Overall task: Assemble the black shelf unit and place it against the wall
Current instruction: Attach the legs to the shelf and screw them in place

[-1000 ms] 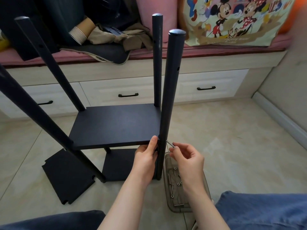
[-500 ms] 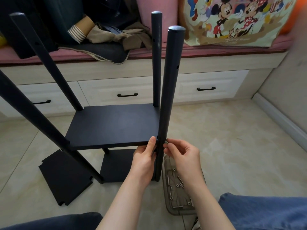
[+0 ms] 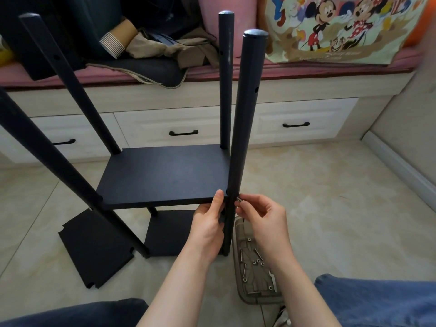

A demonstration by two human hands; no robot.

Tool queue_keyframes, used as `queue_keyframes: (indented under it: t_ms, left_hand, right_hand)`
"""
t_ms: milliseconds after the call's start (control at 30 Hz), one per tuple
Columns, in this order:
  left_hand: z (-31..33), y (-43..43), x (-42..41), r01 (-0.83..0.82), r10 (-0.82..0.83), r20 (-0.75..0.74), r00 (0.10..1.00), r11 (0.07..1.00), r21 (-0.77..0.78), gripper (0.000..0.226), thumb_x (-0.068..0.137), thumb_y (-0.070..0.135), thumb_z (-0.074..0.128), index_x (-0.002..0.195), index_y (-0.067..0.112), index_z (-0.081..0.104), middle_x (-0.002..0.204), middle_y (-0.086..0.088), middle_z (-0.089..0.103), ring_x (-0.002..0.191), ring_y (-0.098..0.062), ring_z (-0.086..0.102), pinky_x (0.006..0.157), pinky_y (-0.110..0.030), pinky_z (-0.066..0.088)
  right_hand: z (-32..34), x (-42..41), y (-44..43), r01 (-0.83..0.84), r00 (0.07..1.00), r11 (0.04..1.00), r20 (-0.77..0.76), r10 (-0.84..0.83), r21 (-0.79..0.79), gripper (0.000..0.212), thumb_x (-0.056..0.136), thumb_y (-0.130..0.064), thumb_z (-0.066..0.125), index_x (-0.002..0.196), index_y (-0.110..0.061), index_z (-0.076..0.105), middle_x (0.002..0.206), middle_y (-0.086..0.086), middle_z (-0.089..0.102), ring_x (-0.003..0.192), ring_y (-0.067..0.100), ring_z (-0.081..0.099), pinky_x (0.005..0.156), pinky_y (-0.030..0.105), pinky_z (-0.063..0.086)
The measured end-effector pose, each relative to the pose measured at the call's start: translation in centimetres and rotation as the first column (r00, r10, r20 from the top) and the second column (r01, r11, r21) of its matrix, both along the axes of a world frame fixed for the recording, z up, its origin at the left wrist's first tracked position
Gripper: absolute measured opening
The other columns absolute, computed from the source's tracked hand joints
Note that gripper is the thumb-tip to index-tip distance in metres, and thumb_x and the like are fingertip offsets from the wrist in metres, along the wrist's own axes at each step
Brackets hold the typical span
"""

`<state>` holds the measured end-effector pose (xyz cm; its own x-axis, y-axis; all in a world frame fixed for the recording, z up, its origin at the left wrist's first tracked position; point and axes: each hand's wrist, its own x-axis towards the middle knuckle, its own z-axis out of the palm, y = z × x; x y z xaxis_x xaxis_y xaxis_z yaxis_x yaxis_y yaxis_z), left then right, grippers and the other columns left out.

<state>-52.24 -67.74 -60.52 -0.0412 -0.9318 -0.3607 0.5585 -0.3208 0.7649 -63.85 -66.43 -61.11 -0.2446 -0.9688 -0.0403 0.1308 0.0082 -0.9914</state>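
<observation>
Left hand (image 3: 207, 224) pinching shelf (image 3: 165, 175) edge, right hand (image 3: 265, 219) pinching 1 screw (image 3: 238, 198) at post (image 3: 245, 126); open floor (image 3: 330, 197) rightward.

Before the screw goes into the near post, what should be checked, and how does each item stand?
1. Screw pinched in right hand, tip at the near post: ok.
2. Left hand grips the shelf board corner by that post: ok.
3. Screw seated in the post's hole: cannot tell.
4. Spare screws in the tray beside the post: ok.
5. Driving tool in either hand: not ok, none seen.
</observation>
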Motion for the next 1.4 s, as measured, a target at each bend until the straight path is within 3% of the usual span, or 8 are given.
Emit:
queue_keyframes:
  t_ms: [167,300,467,600,967,1100,1267,1400]
  left_hand:
    - [-0.3,-0.1,0.0,0.016,-0.016,0.028,0.999,1.000,-0.002,0.019,0.093,0.031,0.063,0.096,0.014,0.070,0.090,0.000,0.078,0.081,-0.006,0.075,0.072,-0.026,0.047]
    - [-0.2,-0.1,0.0,0.025,-0.025,0.041,0.999,1.000,0.000,0.019,0.098,0.029,0.059,0.096,0.013,0.069,0.090,-0.001,0.078,0.082,-0.007,0.075,0.075,-0.028,0.044]
    - [-0.2,-0.1,0.0,0.017,-0.019,0.066,0.998,0.999,0.027,0.022,0.098,0.029,0.059,0.103,0.010,0.068,0.094,-0.001,0.078,0.084,-0.006,0.074,0.074,-0.025,0.045]
    - [-0.1,-0.1,0.1,0.019,-0.021,0.067,0.998,0.999,0.031,0.023,0.097,0.029,0.060,0.107,0.010,0.067,0.097,-0.001,0.078,0.088,-0.006,0.074,0.077,-0.026,0.046]
    - [-0.8,-0.5,0.1,0.017,-0.019,0.104,0.994,1.000,0.024,0.020,0.098,0.030,0.060,0.103,0.012,0.067,0.087,0.007,0.079,0.076,0.002,0.072,0.055,-0.010,0.051]
    - [-0.9,-0.4,0.1,0.027,-0.029,0.117,0.993,0.999,0.018,0.022,0.098,0.033,0.060,0.105,0.014,0.067,0.089,0.007,0.079,0.077,0.002,0.072,0.056,-0.011,0.050]
    - [-0.8,-0.5,0.0,-0.002,-0.001,0.069,0.998,0.999,0.042,0.022,0.097,0.031,0.062,0.104,0.010,0.066,0.085,0.004,0.078,0.072,-0.001,0.073,0.050,-0.011,0.051]
    - [-0.7,-0.4,0.0,0.013,-0.016,0.069,0.997,0.999,0.041,0.031,0.090,0.038,0.064,0.109,0.014,0.066,0.096,0.004,0.079,0.083,-0.002,0.074,0.069,-0.023,0.047]
  right_hand:
    - [0.2,0.0,0.1,0.049,0.999,0.999,-0.009,-0.049,0.021,0.013,0.088,-0.006,0.072,0.094,-0.018,0.072,0.087,0.002,0.077,0.084,0.018,0.075,0.075,0.024,0.059]
    - [0.4,-0.2,0.0,0.062,0.998,0.998,-0.009,-0.062,0.018,0.010,0.087,-0.006,0.073,0.089,-0.016,0.073,0.084,0.004,0.077,0.079,0.020,0.075,0.072,0.026,0.059]
    - [0.6,-0.4,0.0,0.048,0.972,0.999,-0.231,-0.051,-0.020,0.018,0.087,-0.009,0.073,0.084,-0.027,0.073,0.080,-0.008,0.076,0.077,0.010,0.073,0.073,0.025,0.059]
    - [1.0,-0.1,-0.1,0.026,0.904,0.996,-0.423,-0.059,-0.083,0.024,0.086,-0.009,0.074,0.085,-0.032,0.073,0.083,-0.022,0.073,0.081,-0.003,0.069,0.072,0.010,0.051]
    - [1.4,-0.8,-0.7,0.021,0.893,1.000,-0.449,-0.023,-0.008,0.018,0.084,-0.017,0.077,0.088,-0.032,0.068,0.074,-0.011,0.072,0.068,0.002,0.069,0.062,0.014,0.050]
    - [2.4,-1.3,-1.7,-0.108,0.769,0.993,-0.630,0.110,0.042,0.037,0.087,-0.013,0.073,0.115,-0.035,0.060,0.075,-0.010,0.066,0.075,0.000,0.063,0.065,0.012,0.048]
    - [4.1,-2.0,-3.3,-0.353,0.455,0.921,-0.830,0.323,0.165,0.057,0.092,-0.008,0.064,0.136,-0.031,0.036,0.078,-0.008,0.058,0.078,0.006,0.059,0.072,0.029,0.052]
    - [4.5,-2.6,-3.6,-0.411,0.467,0.892,-0.797,0.384,0.189,0.042,0.095,-0.012,0.062,0.122,-0.035,0.039,0.084,-0.008,0.063,0.079,0.003,0.063,0.068,0.016,0.048]
